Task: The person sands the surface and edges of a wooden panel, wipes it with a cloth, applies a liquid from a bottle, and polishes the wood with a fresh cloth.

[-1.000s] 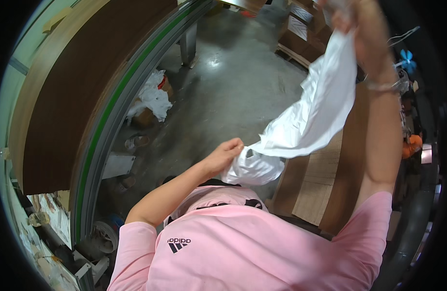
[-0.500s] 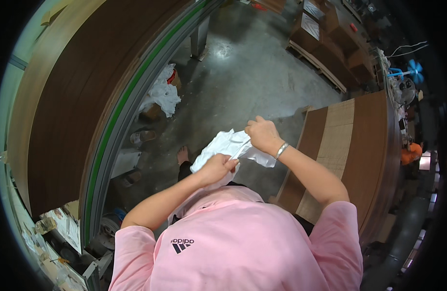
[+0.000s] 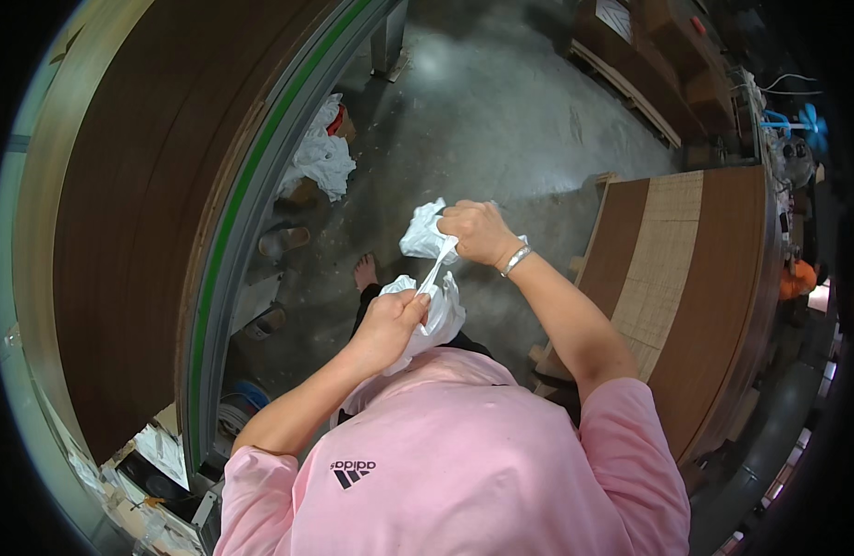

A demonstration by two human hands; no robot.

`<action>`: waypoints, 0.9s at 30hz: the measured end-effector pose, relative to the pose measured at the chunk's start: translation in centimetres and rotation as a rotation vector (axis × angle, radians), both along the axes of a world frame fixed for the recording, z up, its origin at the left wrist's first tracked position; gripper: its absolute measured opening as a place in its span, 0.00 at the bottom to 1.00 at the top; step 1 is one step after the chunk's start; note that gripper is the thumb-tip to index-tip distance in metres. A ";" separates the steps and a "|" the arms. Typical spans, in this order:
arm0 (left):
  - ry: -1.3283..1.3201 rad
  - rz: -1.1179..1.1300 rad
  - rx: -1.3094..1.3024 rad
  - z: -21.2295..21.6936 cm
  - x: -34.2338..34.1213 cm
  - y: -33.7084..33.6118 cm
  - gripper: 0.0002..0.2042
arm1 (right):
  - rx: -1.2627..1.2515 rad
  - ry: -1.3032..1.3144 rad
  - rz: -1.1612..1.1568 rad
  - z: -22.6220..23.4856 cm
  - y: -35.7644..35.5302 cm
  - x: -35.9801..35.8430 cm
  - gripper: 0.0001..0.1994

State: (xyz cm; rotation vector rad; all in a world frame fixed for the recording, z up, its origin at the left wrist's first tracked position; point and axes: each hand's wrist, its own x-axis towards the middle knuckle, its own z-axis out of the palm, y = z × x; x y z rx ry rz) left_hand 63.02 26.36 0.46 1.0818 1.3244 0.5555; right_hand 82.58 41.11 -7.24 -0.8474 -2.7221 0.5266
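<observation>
In front of my body, both hands grip a thin, crumpled white cloth (image 3: 442, 320), which looks like a rag. My left hand (image 3: 390, 324) is closed on it lower down, near my waist. Farther forward and to the right, my right hand (image 3: 481, 230), with a silver band on its wrist, is closed on another part. Between the fists the material is pulled into a tight, narrow strip. One bunched portion puffs out beyond the right fist, and a looser one hangs below the left. The fingertips are partly hidden by the folds.
A long brown panel on a bench with a green-striped edge (image 3: 246, 181) runs along my left. To my right lies a stack of brown panels (image 3: 714, 250) with a lighter strip. White crumpled material (image 3: 323, 165) and loose slippers (image 3: 283, 242) are on the concrete floor (image 3: 501, 111).
The cloth has gone from spread out to gathered and stretched into a strip between my fists. My right hand has moved slightly forward and left; the left stays low.
</observation>
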 end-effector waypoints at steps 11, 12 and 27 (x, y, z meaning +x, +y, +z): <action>-0.102 -0.346 0.050 8.8 -8.1 -2.2 0.17 | -0.331 -0.153 0.345 17.2 -4.1 0.8 0.03; -0.101 -0.346 0.064 9.8 -8.6 -1.9 0.17 | -0.424 -0.193 0.413 19.6 -4.0 1.2 0.03; 0.285 0.417 0.103 11.2 -15.8 1.5 0.13 | -0.093 -0.203 -1.128 32.5 -5.4 25.3 0.20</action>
